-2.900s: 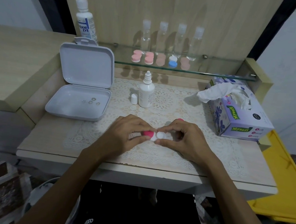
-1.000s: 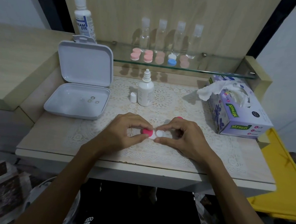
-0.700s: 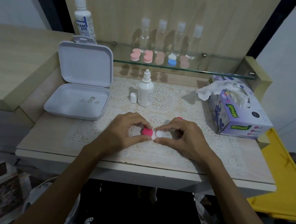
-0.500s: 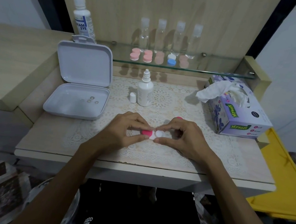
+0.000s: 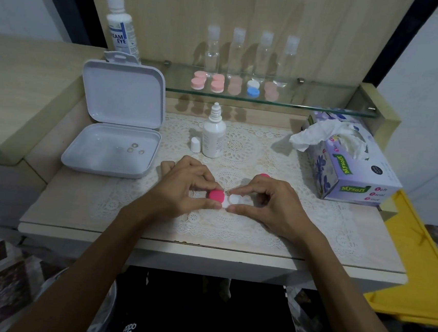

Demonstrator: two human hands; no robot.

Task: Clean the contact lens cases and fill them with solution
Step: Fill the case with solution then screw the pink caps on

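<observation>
You are holding the lens case [image 5: 232, 200] on the counter [image 5: 75, 205], at about 6 o'clock from the small bottle [image 5: 213, 136]. Your left hand [image 5: 183, 189] is pinching the pink cap [image 5: 216, 195]; your right hand [image 5: 265, 205] is pinching the open white well. The case is probably light, stiff and slippery when wet, so be gripping the cap's rim, not its top.

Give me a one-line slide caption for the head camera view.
Both hands, left and right, hold a lens case while fitting its pink cap.
</observation>
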